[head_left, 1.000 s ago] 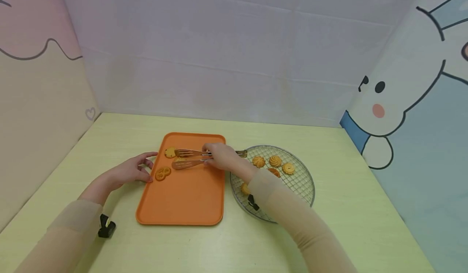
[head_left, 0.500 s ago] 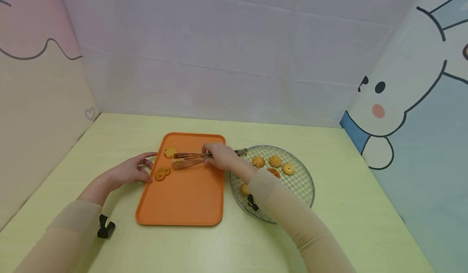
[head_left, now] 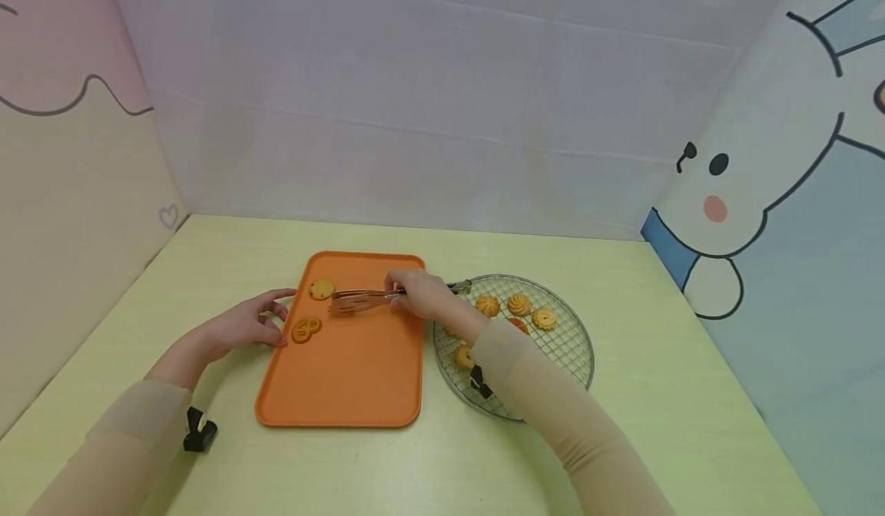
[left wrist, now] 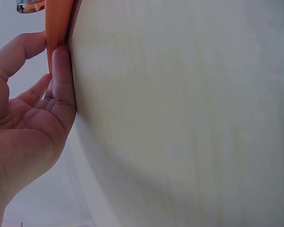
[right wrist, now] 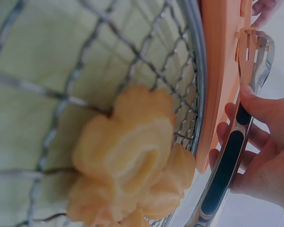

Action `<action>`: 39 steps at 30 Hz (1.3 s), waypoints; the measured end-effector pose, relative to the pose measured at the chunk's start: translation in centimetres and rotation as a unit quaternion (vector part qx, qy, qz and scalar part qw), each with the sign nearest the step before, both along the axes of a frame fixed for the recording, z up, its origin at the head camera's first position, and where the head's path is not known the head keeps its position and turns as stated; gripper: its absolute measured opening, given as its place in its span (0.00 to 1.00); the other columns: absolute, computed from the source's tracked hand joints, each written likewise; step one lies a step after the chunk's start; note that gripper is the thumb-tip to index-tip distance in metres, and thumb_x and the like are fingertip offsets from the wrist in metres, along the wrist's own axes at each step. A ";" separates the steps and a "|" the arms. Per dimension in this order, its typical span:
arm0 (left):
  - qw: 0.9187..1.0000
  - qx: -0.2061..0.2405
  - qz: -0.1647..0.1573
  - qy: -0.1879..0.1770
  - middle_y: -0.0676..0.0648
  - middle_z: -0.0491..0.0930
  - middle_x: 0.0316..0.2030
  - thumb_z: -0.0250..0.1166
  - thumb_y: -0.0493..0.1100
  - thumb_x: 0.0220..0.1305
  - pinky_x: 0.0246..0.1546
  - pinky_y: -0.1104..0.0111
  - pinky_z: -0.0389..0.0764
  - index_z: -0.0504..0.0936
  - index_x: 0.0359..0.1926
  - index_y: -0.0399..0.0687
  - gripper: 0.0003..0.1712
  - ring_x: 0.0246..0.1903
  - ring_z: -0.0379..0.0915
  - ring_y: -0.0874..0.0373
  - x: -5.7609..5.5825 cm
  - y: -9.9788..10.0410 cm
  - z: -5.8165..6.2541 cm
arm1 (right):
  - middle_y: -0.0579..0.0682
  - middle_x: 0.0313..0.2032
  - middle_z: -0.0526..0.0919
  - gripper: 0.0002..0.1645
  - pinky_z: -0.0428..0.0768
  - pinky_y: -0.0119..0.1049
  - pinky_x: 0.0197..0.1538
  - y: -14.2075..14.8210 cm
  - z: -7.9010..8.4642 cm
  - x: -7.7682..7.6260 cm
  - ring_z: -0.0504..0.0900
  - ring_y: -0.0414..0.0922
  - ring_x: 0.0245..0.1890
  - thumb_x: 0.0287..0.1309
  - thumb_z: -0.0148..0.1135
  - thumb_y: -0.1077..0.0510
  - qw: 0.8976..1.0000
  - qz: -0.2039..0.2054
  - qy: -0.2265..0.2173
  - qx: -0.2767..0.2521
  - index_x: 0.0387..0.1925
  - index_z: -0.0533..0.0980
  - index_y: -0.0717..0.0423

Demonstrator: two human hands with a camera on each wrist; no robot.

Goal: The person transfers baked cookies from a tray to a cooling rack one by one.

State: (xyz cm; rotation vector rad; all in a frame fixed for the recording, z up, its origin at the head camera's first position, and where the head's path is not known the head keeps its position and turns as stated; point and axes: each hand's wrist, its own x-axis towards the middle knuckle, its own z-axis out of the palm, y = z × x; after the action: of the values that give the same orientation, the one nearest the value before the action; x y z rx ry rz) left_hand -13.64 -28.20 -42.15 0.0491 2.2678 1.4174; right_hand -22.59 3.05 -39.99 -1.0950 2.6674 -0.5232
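My right hand (head_left: 419,293) grips a pair of metal tongs (right wrist: 225,165) with dark handle inserts. Their slotted ends lie close together over the upper left of the orange tray (head_left: 346,382); whether a cookie is between them is hidden. Just left of the tips, a round cookie (head_left: 321,289) with dark specks lies on the tray. Below it sits a pretzel-shaped cookie (head_left: 306,329). At the tray's left edge my left hand (head_left: 249,320) rests with spread fingertips touching the rim, as the left wrist view also shows.
Right of the tray stands a round wire rack (head_left: 570,355) bearing several cookies, among them a swirled cookie (head_left: 519,304) and a ring-shaped cookie (head_left: 544,318). My right forearm (head_left: 546,393) crosses over the rack. A white wall (head_left: 415,117) stands behind the table.
The two ends of the tongs have come closer together, and the yellow cookie seen between them earlier is now hidden. My left hand stays at the tray's edge.
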 end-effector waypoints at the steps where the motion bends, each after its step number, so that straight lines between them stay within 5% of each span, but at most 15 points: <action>1: 1.000 0.001 0.000 0.000 0.38 0.62 0.48 0.69 0.34 0.53 0.36 0.68 0.77 0.44 0.72 0.39 0.53 0.35 0.74 0.55 0.0 0.0 0.0 | 0.47 0.41 0.80 0.09 0.70 0.34 0.31 0.0 0.0 0.0 0.74 0.43 0.32 0.61 0.60 0.54 1.000 0.001 -0.001 -0.001 0.43 0.74 0.47; 23: 1.000 -0.008 -0.003 0.008 0.37 0.62 0.47 0.69 0.34 0.52 0.36 0.69 0.76 0.45 0.72 0.38 0.53 0.34 0.74 0.56 0.6 0.1 0.4 | 0.48 0.43 0.81 0.10 0.75 0.38 0.38 2.5 2.0 0.2 0.79 0.44 0.42 0.64 0.57 0.56 1.000 0.002 -0.021 -0.016 0.46 0.73 0.46; 33: 1.000 -0.013 -0.002 0.007 0.37 0.62 0.47 0.69 0.34 0.52 0.36 0.68 0.76 0.45 0.72 0.38 0.53 0.34 0.74 0.55 0.8 0.2 0.7 | 0.49 0.42 0.81 0.11 0.69 0.35 0.32 4.2 3.3 0.7 0.77 0.43 0.33 0.63 0.57 0.55 0.999 0.004 -0.008 -0.037 0.47 0.73 0.47; 39: 1.000 -0.025 -0.007 0.014 0.38 0.62 0.47 0.68 0.34 0.52 0.36 0.69 0.76 0.46 0.72 0.38 0.52 0.35 0.73 0.56 0.8 0.3 1.0 | 0.48 0.42 0.81 0.11 0.72 0.35 0.35 5.6 4.4 0.9 0.78 0.43 0.37 0.63 0.58 0.56 0.998 0.013 0.001 -0.062 0.47 0.73 0.48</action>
State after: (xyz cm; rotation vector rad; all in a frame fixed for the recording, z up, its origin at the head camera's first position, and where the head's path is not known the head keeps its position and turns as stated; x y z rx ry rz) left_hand -12.83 -27.95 -41.13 0.0692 2.3202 1.3618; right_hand -21.70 8.65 -35.59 -1.1624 2.6481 -0.6926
